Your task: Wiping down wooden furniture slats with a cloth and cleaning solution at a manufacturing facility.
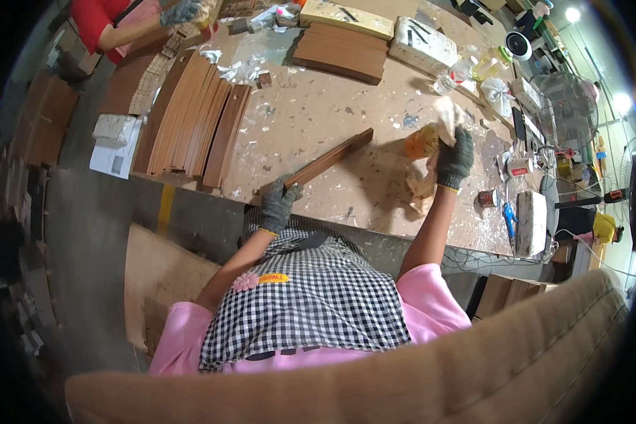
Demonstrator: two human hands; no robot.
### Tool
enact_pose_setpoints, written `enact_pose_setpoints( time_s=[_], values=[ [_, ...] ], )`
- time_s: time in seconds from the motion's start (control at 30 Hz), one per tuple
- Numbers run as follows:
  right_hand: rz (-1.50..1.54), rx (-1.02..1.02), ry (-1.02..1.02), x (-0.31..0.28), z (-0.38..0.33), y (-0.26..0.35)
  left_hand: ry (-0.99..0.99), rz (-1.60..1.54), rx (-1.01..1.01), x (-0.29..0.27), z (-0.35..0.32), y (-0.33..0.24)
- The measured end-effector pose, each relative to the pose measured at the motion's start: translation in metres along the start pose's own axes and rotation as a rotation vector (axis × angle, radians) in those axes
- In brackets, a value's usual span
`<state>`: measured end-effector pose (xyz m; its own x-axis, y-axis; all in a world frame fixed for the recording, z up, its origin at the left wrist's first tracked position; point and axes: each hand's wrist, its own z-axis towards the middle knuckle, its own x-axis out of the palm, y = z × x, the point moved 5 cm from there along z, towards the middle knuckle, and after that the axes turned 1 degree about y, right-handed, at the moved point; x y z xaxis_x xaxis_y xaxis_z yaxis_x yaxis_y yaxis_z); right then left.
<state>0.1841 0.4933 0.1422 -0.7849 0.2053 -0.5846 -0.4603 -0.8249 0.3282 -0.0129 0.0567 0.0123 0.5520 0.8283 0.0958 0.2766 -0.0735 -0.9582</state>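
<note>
My left hand (pixel 278 208), in a grey knit glove, is closed round the near end of a brown wooden strip (pixel 332 157). The strip slants away to the right over the worktable (pixel 318 106). Further right, my gloved right hand (pixel 456 161) grips a whitish cloth (pixel 446 116), its fingers partly hidden from above. Just left of that hand stands an orange-yellow container (pixel 421 142). A crumpled tan cloth or paper (pixel 420 185) lies below the container, near the table's front edge.
Long brown wooden strips (pixel 191 116) lie stacked at the left. More brown boards (pixel 340 53) and a white wrapped block (pixel 422 44) sit at the back. A small can (pixel 487 198) and blue tool (pixel 509 220) are at right. Across the far left, another person's gloved hand (pixel 181 12) works.
</note>
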Motion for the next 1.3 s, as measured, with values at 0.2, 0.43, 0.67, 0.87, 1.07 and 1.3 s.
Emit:
enact_pose_setpoints(
  time_s=[0.2,0.43,0.67,0.87,1.07,1.3],
  values=[
    [-0.043,0.229,0.186,-0.036,0.037,0.066,-0.034,0.298,0.041,-0.014,0.003,0.015],
    [0.639,0.179,0.632,0.058,-0.148,0.214,-0.149,0.653,0.265,-0.020,0.002,0.028],
    [-0.222,-0.133,1.042,0.103,-0.129,0.194,0.003,0.360,0.021,-0.003,-0.005,-0.018],
    [-0.040,-0.221,0.838,0.103,-0.145,0.240,-0.092,0.496,0.181,-0.010,-0.002,0.003],
    [0.043,-0.476,0.785,0.064,-0.158,0.272,-0.114,0.586,0.208,-0.009,-0.007,0.004],
    [-0.004,0.044,0.573,0.115,-0.109,0.094,-0.043,0.585,0.077,0.003,-0.010,-0.021]
  ],
)
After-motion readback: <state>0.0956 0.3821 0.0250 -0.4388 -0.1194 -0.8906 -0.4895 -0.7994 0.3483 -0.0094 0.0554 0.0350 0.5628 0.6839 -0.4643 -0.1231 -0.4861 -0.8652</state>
